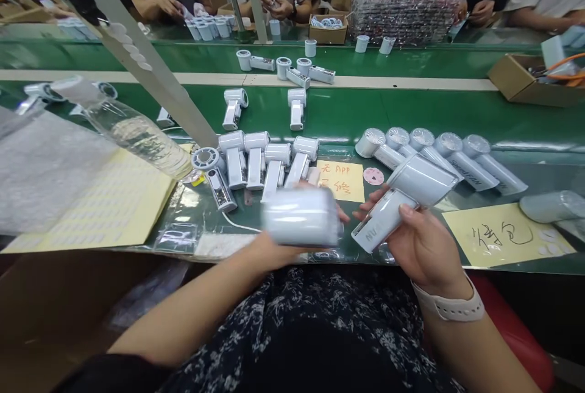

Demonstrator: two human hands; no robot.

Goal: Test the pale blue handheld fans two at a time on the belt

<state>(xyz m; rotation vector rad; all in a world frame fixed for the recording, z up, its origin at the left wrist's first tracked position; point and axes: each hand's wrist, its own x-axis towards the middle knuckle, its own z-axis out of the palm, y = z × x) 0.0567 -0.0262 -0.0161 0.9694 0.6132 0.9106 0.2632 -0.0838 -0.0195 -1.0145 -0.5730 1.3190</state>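
Clasping fans (386,213) in my left hand (276,251) and right hand (425,247), I'm probably midway: two-o'clock row (475,169) done, eleven-o'clock cluster (236,167) remaining

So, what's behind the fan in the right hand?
Behind that fan is a row of five fans. Their round heads show, but some handles are partly covered. Anything else directly behind it cannot be seen.

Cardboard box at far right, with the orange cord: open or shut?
Open. Nothing closes the cardboard box over: an orange cord and a pale blue piece show above its rim.
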